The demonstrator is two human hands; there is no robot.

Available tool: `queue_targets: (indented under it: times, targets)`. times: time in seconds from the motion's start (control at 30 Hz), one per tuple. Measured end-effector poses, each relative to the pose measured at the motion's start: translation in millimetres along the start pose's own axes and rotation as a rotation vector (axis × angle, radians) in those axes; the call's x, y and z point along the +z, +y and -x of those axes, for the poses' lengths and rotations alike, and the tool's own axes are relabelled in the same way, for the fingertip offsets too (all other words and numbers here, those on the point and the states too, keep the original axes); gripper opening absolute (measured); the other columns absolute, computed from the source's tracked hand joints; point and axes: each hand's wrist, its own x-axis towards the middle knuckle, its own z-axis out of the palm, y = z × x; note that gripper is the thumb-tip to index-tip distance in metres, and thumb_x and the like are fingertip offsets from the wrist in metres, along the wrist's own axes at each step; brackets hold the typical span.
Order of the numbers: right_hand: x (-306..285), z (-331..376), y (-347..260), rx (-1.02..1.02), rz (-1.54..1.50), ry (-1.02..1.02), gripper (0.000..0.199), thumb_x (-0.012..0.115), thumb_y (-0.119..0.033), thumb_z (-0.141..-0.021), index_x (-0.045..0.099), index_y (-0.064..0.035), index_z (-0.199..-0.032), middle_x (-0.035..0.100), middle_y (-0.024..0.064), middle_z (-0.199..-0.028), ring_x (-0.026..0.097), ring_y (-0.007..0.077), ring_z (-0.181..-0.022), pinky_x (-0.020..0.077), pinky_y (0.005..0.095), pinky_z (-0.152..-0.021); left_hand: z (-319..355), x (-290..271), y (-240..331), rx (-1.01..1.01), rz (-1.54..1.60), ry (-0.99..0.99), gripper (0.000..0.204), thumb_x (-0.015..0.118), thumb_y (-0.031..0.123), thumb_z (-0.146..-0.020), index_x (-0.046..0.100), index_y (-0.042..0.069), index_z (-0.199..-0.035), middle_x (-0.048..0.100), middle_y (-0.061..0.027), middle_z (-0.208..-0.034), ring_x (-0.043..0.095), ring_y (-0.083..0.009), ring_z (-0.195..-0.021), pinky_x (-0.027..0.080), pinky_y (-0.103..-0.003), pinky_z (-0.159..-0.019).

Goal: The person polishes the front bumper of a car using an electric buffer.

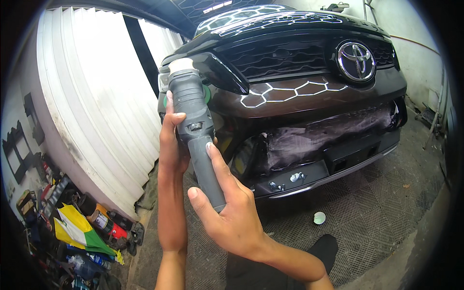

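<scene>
A dark grey handheld car polisher (187,94) is held up in front of the black car's left front corner. The green edge of its pad (208,94) shows beside the body, but most of the pad is hidden, so I cannot tell whether it touches the paint. My left hand (172,133) wraps around the polisher's front part from the left, thumb on top. Gripping the rear handle, my right hand (232,205) has its index finger laid along it and its thumb on the left. The front bumper (295,99) is glossy dark brown-black.
Whitish residue (299,142) coats the lower bumper, and crumpled bits (297,177) rest on a ledge below. A small white cup (319,218) stands on the ribbed floor matting (362,232). White corrugated panels (96,87) rise at left; bottles and a yellow-green bag (79,227) clutter the lower left.
</scene>
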Motion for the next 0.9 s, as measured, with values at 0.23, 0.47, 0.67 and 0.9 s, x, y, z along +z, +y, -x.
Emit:
queue_targets:
  times: [0.23, 0.47, 0.67, 0.9]
  targets:
    - [7.1, 16.3, -14.8, -0.024, 0.025, -0.031, 0.082, 0.073, -0.022, -0.101, 0.030, 0.0122, -0.162, 0.059, 0.0373, -0.141, 0.068, 0.0361, -0.126, 0.0546, 0.0405, -0.103, 14.8, 7.8, 10.7, 0.002, -0.026, -0.019, 0.086, 0.050, 0.036, -0.092, 0.016, 0.007, -0.166, 0.064, -0.0220, -0.107, 0.074, -0.0294, -0.076, 0.068, -0.043, -0.058]
    - [8.4, 25.9, -28.0, -0.013, -0.049, -0.026, 0.087, 0.072, -0.023, -0.102, 0.023, 0.0146, -0.163, 0.055, 0.0382, -0.145, 0.065, 0.0358, -0.129, 0.0540, 0.0400, -0.105, 19.1, 13.6, 15.5, -0.122, -0.024, 0.042, 0.090, 0.052, 0.038, -0.092, 0.014, 0.006, -0.167, 0.064, -0.0216, -0.108, 0.074, -0.0267, -0.074, 0.069, -0.040, -0.055]
    - [6.6, 22.8, -34.5, 0.004, -0.070, -0.035, 0.085, 0.072, -0.022, -0.102, 0.024, 0.0154, -0.162, 0.054, 0.0385, -0.146, 0.064, 0.0368, -0.131, 0.0536, 0.0397, -0.106, 16.1, 20.6, 22.5, -0.034, -0.023, 0.017, 0.086, 0.052, 0.039, -0.092, 0.020, 0.004, -0.164, 0.064, -0.0211, -0.106, 0.074, -0.0262, -0.073, 0.068, -0.039, -0.054]
    - [4.8, 20.9, -35.8, -0.015, -0.029, -0.021, 0.085, 0.072, -0.023, -0.102, 0.025, 0.0160, -0.162, 0.054, 0.0391, -0.146, 0.063, 0.0384, -0.133, 0.0535, 0.0410, -0.107, 18.2, 31.9, 26.9, 0.017, 0.125, -0.092, 0.079, 0.052, 0.039, -0.092, 0.028, 0.002, -0.157, 0.065, -0.0200, -0.101, 0.073, -0.0269, -0.068, 0.067, -0.039, -0.053]
